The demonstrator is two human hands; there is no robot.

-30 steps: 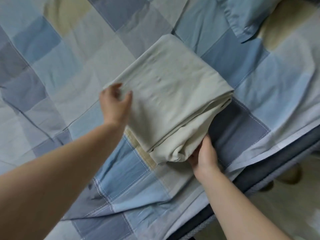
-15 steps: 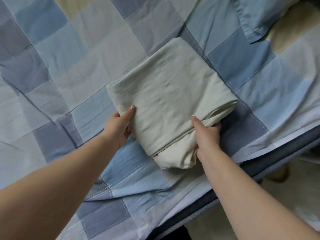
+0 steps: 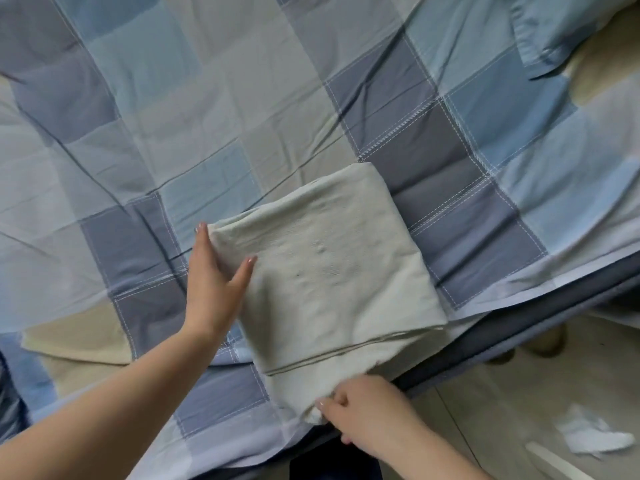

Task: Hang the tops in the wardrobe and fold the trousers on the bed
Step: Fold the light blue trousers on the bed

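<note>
The folded trousers are pale grey-green and lie near the edge of the bed, on top of the checked blue and grey bed cover. They are folded into a thick flat pad, and the near end sticks out a little past the upper layers. The left hand holds the far left side of the pad, with the thumb on top of the cloth and the other fingers straight along the edge. The right hand pinches the near bottom corner with curled fingers. A blue pillow lies at the top right. Something white and crumpled lies on the pale floor beside the bed.
</note>
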